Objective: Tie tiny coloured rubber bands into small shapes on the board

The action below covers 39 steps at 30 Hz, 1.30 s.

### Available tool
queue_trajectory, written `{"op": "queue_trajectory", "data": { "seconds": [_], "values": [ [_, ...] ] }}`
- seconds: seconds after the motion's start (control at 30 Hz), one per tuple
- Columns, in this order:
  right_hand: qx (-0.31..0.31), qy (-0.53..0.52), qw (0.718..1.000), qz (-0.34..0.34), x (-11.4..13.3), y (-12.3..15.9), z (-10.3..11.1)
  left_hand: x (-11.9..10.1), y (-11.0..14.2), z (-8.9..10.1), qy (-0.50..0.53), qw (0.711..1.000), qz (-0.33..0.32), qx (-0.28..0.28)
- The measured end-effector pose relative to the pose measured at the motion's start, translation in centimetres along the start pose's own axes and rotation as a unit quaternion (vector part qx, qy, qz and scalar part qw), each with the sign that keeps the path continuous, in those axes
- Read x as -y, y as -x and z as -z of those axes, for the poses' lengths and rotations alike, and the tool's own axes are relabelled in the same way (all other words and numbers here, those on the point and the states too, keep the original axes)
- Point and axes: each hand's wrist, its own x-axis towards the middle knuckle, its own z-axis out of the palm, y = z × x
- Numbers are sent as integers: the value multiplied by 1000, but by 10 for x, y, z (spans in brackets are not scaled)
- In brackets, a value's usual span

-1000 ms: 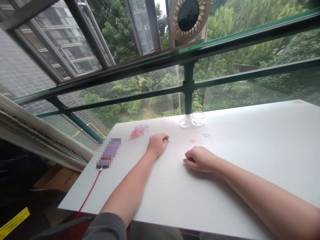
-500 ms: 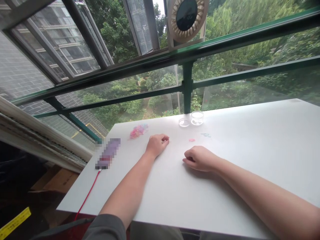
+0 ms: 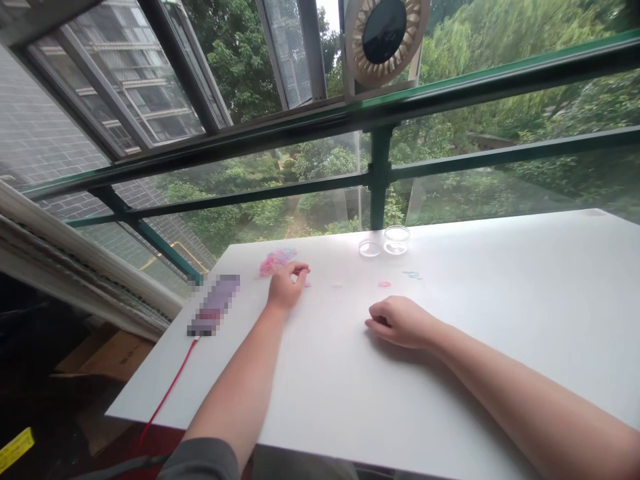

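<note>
My left hand (image 3: 287, 287) is over the table beside a heap of small pink, purple and blue elastic bands (image 3: 276, 261). Its thumb and forefinger are curved with a small gap between the tips, and nothing shows in them. A pinkish band (image 3: 307, 285) lies just by the thumb. To the right are a pale yellow band (image 3: 338, 285), a pink band (image 3: 385, 284) and some light blue bands (image 3: 413, 275), set apart in a row. My right hand (image 3: 400, 322) rests on the table below the pink band, fingers curled in; nothing shows in it.
A clear round jar (image 3: 397, 241) and its shallow clear lid (image 3: 369, 249) stand at the far edge of the white table (image 3: 475, 373). On the left lies a blurred-out phone (image 3: 215, 307) with a red cable (image 3: 170, 393). A fan (image 3: 384, 40) hangs by the window rail.
My left hand has moved left toward the heap, leaving the pale yellow band uncovered on the table. The pinkish band by the thumb now shows too. My right hand has stayed in place.
</note>
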Motion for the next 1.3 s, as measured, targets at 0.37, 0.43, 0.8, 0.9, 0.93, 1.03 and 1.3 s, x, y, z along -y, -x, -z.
{"op": "queue_trajectory", "data": {
  "seconds": [0.37, 0.43, 0.8, 0.9, 0.93, 1.03, 1.3],
  "values": [
    [14, -28, 999, -20, 1, 2, 2, 40, -9, 25, -18, 982, 140, -126],
    [15, -37, 999, -25, 0, 2, 1, 48, -10, 28, -33, 975, 166, -146],
    [23, -68, 997, -37, -2, 2, 2, 55, -9, 22, -117, 973, 161, -117],
    [19, -66, 997, -36, 0, 1, 3, 45, -14, 12, -152, 978, 124, -77],
    [18, -64, 997, -35, 0, 1, 4, 42, -17, 9, -165, 977, 115, -66],
    [14, -63, 997, -31, 0, 1, 3, 37, -25, 3, -202, 973, 102, -38],
    [11, -69, 997, -28, -1, 1, 3, 40, -48, 10, -266, 954, 137, 23]
  ]
}}
